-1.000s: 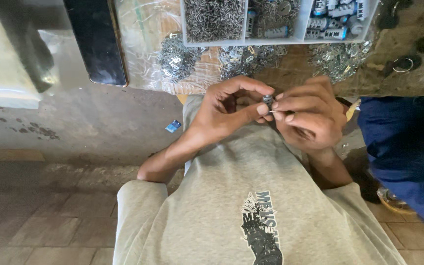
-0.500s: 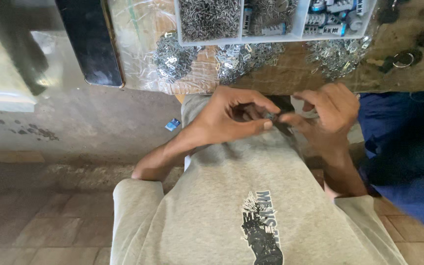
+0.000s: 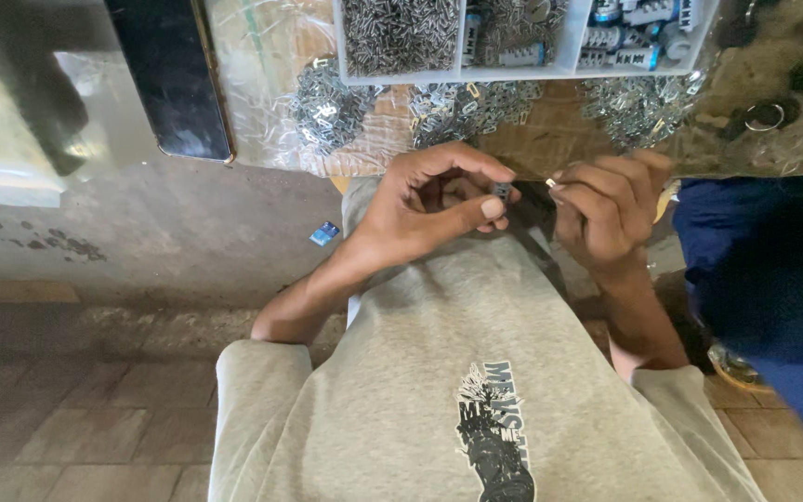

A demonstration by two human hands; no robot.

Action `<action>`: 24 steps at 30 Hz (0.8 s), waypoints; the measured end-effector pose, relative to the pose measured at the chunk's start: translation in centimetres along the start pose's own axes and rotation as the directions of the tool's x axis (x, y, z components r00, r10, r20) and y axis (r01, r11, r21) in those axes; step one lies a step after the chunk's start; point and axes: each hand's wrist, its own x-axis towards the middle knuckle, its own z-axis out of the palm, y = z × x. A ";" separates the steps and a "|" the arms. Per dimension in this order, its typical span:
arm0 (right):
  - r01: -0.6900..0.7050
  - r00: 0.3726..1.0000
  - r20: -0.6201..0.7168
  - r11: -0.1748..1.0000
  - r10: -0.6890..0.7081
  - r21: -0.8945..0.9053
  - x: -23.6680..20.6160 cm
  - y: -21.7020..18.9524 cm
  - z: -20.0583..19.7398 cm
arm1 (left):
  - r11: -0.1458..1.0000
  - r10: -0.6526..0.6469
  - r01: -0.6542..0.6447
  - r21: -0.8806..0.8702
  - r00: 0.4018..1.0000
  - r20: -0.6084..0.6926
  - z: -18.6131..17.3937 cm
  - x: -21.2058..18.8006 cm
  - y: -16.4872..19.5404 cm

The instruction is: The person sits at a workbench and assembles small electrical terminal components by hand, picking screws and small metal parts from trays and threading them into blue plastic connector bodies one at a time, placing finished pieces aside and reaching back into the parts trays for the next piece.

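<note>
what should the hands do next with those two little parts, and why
Probably bring the right hand back toward the left hand so the two parts meet. The left hand pinches a small dark metal piece between thumb and fingertips, and the right hand holds a tiny pale part just beside it, with a small gap between them. Both point at each other, so closing that gap looks likely.

1. The left hand (image 3: 429,206) is pinching a small dark metal part (image 3: 502,192) between thumb and fingertips.
2. The right hand (image 3: 609,212) is curling just beside it, gripping a tiny pale pin (image 3: 550,183) whose tip is pointing at the part.
3. Above both hands, heaps of silvery metal pieces (image 3: 462,104) are lying on plastic sheeting.
4. Farther above, a white compartment tray (image 3: 462,72) is holding more small parts.
5. Left of the left hand, a small blue scrap (image 3: 324,233) is lying on the floor.
</note>
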 end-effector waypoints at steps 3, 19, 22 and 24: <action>-0.052 0.998 -0.026 0.977 0.058 0.205 1.4 -1.6 0.5 | 0.998 -0.026 0.025 -0.062 1.000 -0.010 0.1 0.0 0.0; -0.394 0.901 0.396 0.709 0.174 0.585 7.0 -5.1 -1.0 | 0.923 0.171 -0.203 0.327 0.977 0.124 -1.7 -0.3 0.4; -0.297 0.927 0.349 0.835 0.136 0.464 6.7 -4.2 -0.6 | 0.913 0.086 -0.188 0.362 0.956 0.280 -2.7 -1.2 1.3; -0.154 0.952 0.292 0.965 0.088 0.212 6.1 -3.7 0.0 | 0.901 0.131 -0.197 0.386 0.973 0.191 -3.0 -1.7 1.6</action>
